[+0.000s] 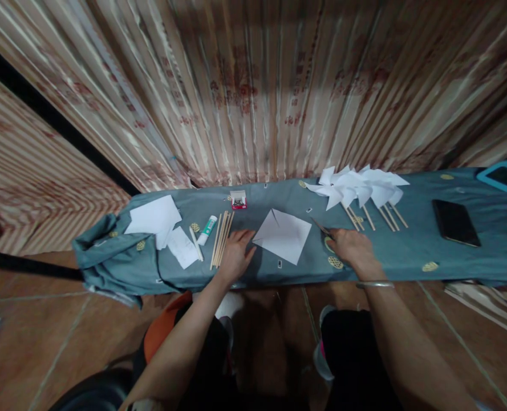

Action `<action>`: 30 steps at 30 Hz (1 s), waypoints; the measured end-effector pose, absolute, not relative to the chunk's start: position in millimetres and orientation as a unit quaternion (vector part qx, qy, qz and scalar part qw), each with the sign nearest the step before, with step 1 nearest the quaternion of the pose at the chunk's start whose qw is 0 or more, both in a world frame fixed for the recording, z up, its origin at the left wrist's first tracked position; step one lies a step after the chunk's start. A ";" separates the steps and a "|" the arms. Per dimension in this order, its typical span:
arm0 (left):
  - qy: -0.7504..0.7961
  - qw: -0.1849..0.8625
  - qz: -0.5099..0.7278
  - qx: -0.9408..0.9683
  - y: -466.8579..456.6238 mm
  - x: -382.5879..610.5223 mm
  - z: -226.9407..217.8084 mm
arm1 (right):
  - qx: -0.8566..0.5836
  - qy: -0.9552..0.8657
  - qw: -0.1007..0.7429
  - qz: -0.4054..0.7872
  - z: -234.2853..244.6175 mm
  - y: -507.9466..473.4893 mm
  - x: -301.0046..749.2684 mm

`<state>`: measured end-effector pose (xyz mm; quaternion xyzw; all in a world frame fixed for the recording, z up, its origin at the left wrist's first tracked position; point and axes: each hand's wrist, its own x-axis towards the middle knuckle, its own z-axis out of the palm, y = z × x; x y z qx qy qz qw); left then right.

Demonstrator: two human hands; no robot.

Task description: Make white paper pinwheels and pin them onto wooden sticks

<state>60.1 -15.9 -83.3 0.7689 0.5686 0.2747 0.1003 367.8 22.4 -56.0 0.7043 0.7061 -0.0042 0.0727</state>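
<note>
A white square of paper (285,235) lies flat in the middle of the cloth-covered table, with a slit running in from its top corner and another mark near its left corner. Beside that left corner rests my left hand (236,254), its fingers stretched out and apart, holding nothing; whether a fingertip touches the paper I cannot tell. To the right of the sheet, my right hand (352,246) is closed around a pair of scissors (320,226). The blades point up and left toward the paper, and the handles are mostly hidden by the fingers.
Wooden sticks (221,240), a glue stick (207,229), a white pen-like stick (196,244), a small red box (238,201) and paper sheets (154,220) lie at left. Several paper pinwheels (360,187), a black phone (455,222) and a blue-framed tablet (505,177) lie right.
</note>
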 end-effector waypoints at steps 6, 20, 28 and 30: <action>0.615 0.089 0.274 0.734 -12.5 23.1 -84.3 | 0.701 0.711 0.064 0.002 -53.1 19.2 365.9; 0.607 0.085 0.217 0.760 -4.2 28.0 -87.7 | 0.680 0.733 0.009 0.031 -54.9 23.4 347.9; 0.622 0.084 0.239 0.741 20.4 26.8 -82.8 | 0.651 0.759 0.009 0.008 -60.8 25.5 324.3; 0.624 0.081 0.235 0.741 27.0 30.3 -76.1 | 0.646 0.763 0.007 0.008 -62.3 26.7 320.6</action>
